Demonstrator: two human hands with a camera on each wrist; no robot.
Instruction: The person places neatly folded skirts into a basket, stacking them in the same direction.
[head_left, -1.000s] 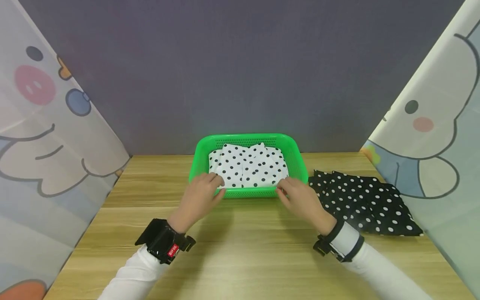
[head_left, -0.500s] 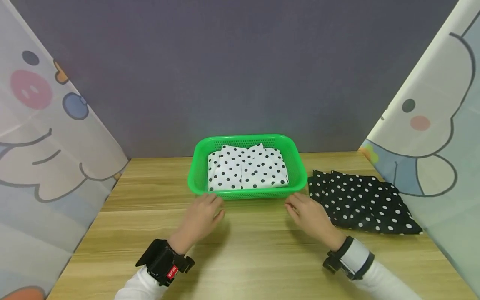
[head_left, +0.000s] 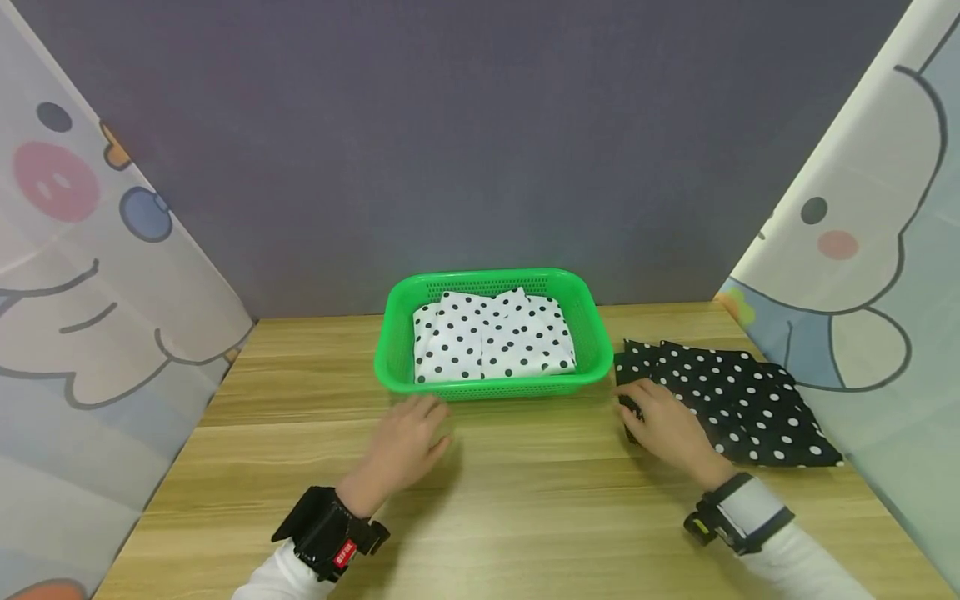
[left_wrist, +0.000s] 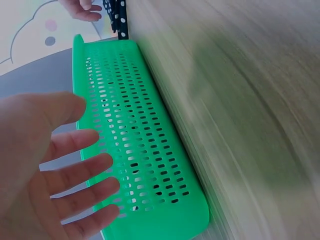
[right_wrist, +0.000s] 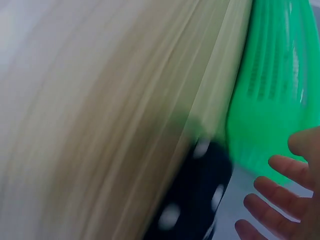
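Note:
A green perforated basket [head_left: 390, 367] stands at the back middle, with white cloth with black dots [head_left: 495, 337] folded inside it. In front of its near left side hovers my left hand [head_left: 405, 442], holding nothing; the left wrist view shows its fingers [left_wrist: 82, 185] spread and relaxed beside the basket wall. My right hand [head_left: 675, 429] is over the left edge of a folded black cloth with white dots [head_left: 757, 408], which lies to the basket's right. The right wrist view has that hand's fingers [right_wrist: 277, 195] loosely parted; whether they touch the black cloth I cannot tell.
Everything stands on a wooden table [head_left: 495, 525]. A dark grey panel [head_left: 480, 150] rises behind it, and cartoon-printed sheets [head_left: 90, 350] slope along both sides. The black cloth lies near the right-hand sheet.
Both hands have left the basket's front rim and drawn back toward the person. The right hand has then moved right, over the black cloth. The white cloth stays in the basket.

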